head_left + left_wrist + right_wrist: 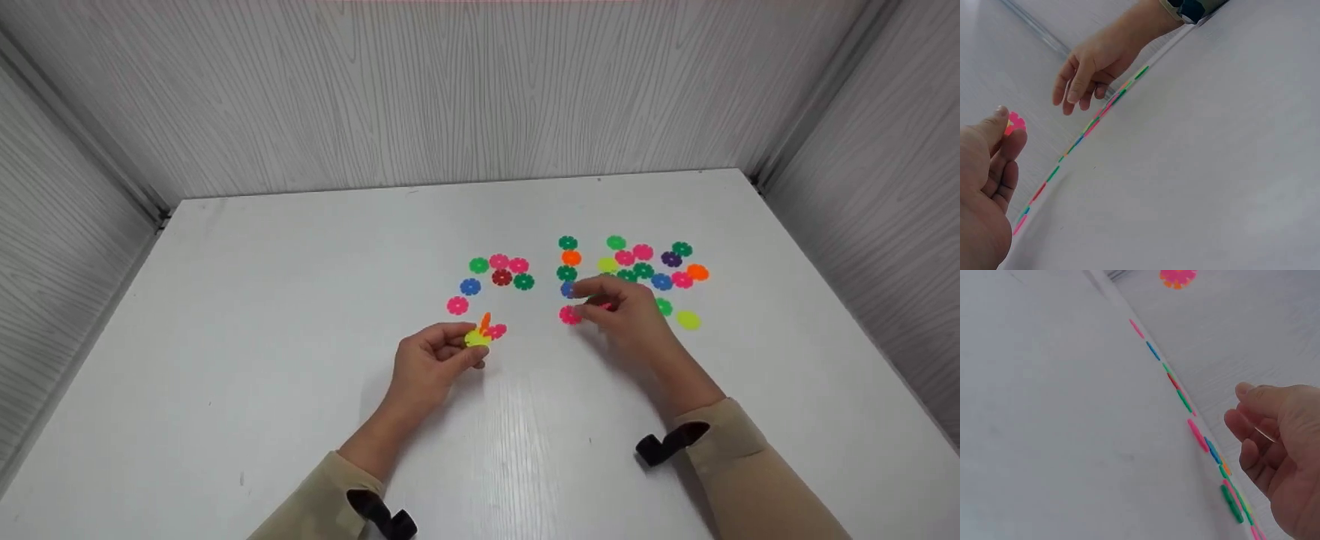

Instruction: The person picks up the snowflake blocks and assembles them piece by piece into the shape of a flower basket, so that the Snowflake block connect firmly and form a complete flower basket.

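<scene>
My left hand (435,358) pinches a small cluster of notched plastic discs between thumb and fingers. A yellow disc (477,340) faces up in it, with an orange disc (485,322) standing on edge and a pink disc (498,331) at the side. In the left wrist view the pink disc (1016,122) pokes out past the thumb. Over the right-hand group of loose discs hovers my right hand (626,311), fingers loosely bent, nothing between thumb and forefinger. Nearest its fingertips are a pink disc (569,315) and a partly covered blue disc (567,289).
Several loose discs lie flat on the white table (285,315). One set, with a dark red disc (502,277), lies beyond my left hand. Another spreads to the right, out to a yellow disc (688,320). Wood-grain panels (465,97) enclose the table's back and sides.
</scene>
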